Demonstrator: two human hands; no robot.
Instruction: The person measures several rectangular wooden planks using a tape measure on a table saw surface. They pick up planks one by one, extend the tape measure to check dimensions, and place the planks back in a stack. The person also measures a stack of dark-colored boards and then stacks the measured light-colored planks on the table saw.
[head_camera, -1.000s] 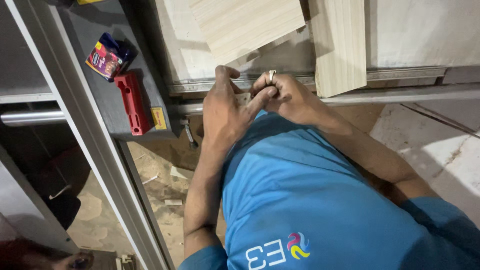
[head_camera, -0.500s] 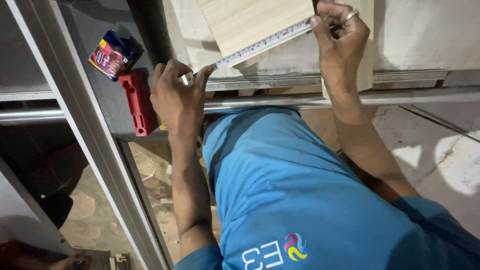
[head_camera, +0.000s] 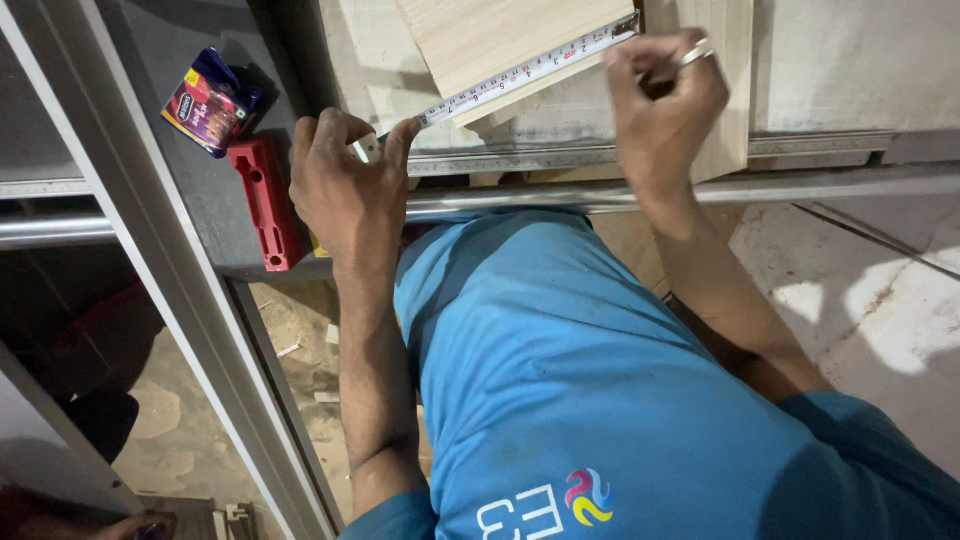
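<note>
Both hands' grip (head_camera: 345, 185) (head_camera: 665, 105) clenched on tape measure (head_camera: 520, 72) across wooden board (head_camera: 490, 35), red block (head_camera: 265, 200) nearby.

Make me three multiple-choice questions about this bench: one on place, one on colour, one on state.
1. Where does the tape lie?
A. along the board's edge
B. on the floor
C. in a pocket
2. What colour is the block beside the left hand?
A. green
B. red
C. white
3. What state is the tape in?
A. rolled up
B. snapped
C. stretched between both hands

A: it runs along the board.
B: it is plainly red.
C: the left hand holds one end and the right hand the other.
</note>
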